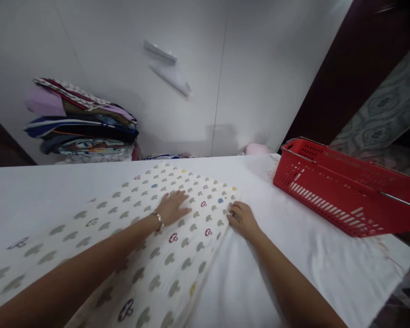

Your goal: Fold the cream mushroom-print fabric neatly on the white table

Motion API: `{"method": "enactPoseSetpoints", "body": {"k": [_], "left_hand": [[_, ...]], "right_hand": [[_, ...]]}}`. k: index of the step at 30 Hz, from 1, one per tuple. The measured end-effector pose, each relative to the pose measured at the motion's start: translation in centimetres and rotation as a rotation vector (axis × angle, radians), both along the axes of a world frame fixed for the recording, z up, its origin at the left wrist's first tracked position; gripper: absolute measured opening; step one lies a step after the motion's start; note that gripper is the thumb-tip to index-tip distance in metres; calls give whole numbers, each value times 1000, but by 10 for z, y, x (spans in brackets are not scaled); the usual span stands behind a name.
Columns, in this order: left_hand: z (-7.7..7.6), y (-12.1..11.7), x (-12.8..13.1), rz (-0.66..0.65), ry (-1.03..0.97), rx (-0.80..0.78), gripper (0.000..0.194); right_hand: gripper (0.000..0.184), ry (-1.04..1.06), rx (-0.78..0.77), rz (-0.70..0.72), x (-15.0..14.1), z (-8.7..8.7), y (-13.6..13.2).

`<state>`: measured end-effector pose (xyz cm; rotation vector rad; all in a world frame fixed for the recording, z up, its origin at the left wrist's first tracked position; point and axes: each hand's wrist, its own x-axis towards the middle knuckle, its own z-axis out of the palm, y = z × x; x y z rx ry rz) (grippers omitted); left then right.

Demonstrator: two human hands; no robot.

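1. In the head view, the left hand (172, 207) lies flat on the printed cloth (205, 223), palm down, fingers spread. The right hand (244, 221) has its fingers bent at the cloth's right border, near its far right corner; whether they pinch the fabric I cannot tell.
2. The cloth, cream with grey, red, blue and yellow motifs, spreads over the middle and left of the table (253, 182), running out of view toward the near edge. The left forearm covers part of it; a bracelet (159, 221) circles that wrist.
3. A red basket (328, 196) with wire handles takes up the table's far right part, apart from the right hand. Tan strands (270, 174) show just beside it.
4. Past the far edge, toward the left, rises a stack of folded fabrics (85, 123); a pink item (257, 149) sits farther right.
5. The table is covered in white, slightly wrinkled. Behind stands a pale, seamed wall (259, 68) bearing a clear, sheet-like piece (171, 75); patterned fabric (379, 114) hangs at right.
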<state>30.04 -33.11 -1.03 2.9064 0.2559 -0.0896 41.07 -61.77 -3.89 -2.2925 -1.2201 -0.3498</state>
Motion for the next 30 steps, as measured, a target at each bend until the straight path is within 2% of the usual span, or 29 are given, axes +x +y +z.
{"method": "enactPoseSetpoints", "body": {"k": [3,5,7,9,13,15,18,21,25,30], "left_hand": [[9,-47,-49,-204,-2,-86,57],[12,-75,-81,-294,15,-145,53],[12,-97,-107,-369,25,-182,53],[10,-109,-127,-388,26,-184,57],[9,-115,-157,-318,5,-152,60],[11,-117,-171,-309,10,-159,59],[12,-122,-191,-321,75,-173,62],[11,-128,-206,-288,78,-156,63],[9,-133,-214,-242,-34,-138,46],[6,-134,-216,-199,-166,-152,25]], "right_hand": [[16,-19,2,-17,-2,-3,0],[16,-19,14,-23,-4,-5,0],[16,24,32,-7,-4,-6,0],[18,134,81,-41,2,-5,-2],[28,323,205,-309,26,7,-9],[29,325,211,-354,33,13,-9],[28,321,182,-321,28,15,-4],[18,329,126,-233,11,8,5],[18,331,119,-214,-3,4,8],[24,314,184,-243,-20,3,-5]]}}
